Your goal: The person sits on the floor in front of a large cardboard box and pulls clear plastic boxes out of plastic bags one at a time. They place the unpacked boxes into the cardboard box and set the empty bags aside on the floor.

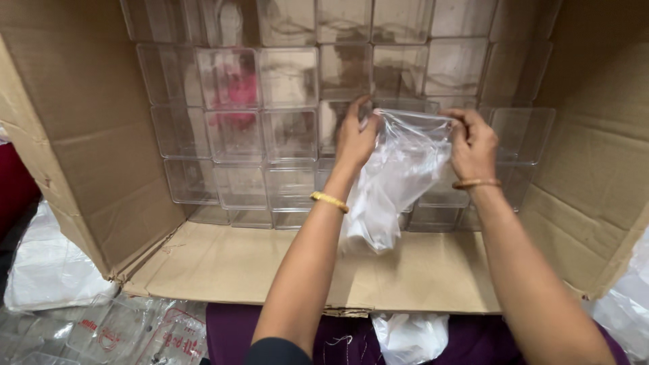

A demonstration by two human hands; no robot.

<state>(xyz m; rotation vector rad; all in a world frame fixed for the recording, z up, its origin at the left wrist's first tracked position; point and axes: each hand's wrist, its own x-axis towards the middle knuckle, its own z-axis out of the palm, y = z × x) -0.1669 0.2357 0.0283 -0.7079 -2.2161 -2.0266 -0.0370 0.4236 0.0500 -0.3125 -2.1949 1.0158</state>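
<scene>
the cardboard box (223,267) is lying on its side, its flaps and walls framing open room in front of the stacked clear plastic containers (291,135). the left hand (356,138) and right hand (473,145) are both pinching shut on the top edge of a clear plastic bag (395,182), which is hanging between the 2 hands.

cardboard box (81,135) on its side | clear plastic boxes (291,78) stacked inside | purple cloth (230,331) below
</scene>
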